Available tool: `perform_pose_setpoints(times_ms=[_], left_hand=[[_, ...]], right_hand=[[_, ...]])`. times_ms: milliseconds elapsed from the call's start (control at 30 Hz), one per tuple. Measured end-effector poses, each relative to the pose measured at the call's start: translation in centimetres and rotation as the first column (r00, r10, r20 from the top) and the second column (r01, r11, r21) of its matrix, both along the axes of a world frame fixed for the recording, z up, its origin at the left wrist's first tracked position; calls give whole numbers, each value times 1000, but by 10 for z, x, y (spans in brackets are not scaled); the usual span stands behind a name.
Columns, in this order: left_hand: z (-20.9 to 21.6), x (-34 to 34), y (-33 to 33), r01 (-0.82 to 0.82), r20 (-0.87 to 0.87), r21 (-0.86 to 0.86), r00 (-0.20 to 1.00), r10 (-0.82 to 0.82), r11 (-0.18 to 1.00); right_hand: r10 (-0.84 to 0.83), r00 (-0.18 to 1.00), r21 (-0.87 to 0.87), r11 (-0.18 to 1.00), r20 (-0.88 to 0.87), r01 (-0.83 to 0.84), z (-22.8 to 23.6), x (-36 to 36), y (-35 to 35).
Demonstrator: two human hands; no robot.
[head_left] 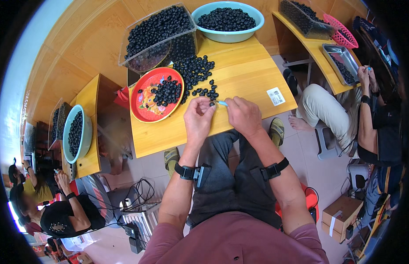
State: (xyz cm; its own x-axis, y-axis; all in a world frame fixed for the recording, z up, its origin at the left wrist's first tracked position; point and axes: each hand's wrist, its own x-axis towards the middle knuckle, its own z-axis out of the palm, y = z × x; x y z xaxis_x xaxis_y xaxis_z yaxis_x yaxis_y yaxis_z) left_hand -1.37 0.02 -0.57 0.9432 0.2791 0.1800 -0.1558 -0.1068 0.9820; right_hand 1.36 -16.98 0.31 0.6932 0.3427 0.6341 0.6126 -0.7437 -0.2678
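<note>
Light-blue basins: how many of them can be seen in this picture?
2: one light-blue basin at the far edge of the middle table, another basin on the left table. Others may be hidden.

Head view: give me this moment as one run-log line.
left hand: pinching dark round piece | right hand: gripping light-blue tool | red tray: holding dark pieces
</note>
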Motion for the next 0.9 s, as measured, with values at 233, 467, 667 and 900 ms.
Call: perform_pose_setpoints(times_ms=[233,467,667,900], left_hand=[[2,0,3,-27,76,119,997,18,993],[2,-2,1,-58,135,128,990,40,990],[0,-3,6,-7,96,44,995,3,999],[0,-2,1,-22,-20,-30,1000,21,999]], right_hand=[[-17,1000,6,1000,13,17,-1,0,3],[-73,997,33,997,38,71,-3,-1,1],[-90,996,42,995,27,88,-1,-3,-1],[-83,996,55,995,41,81,-4,-1,1]])
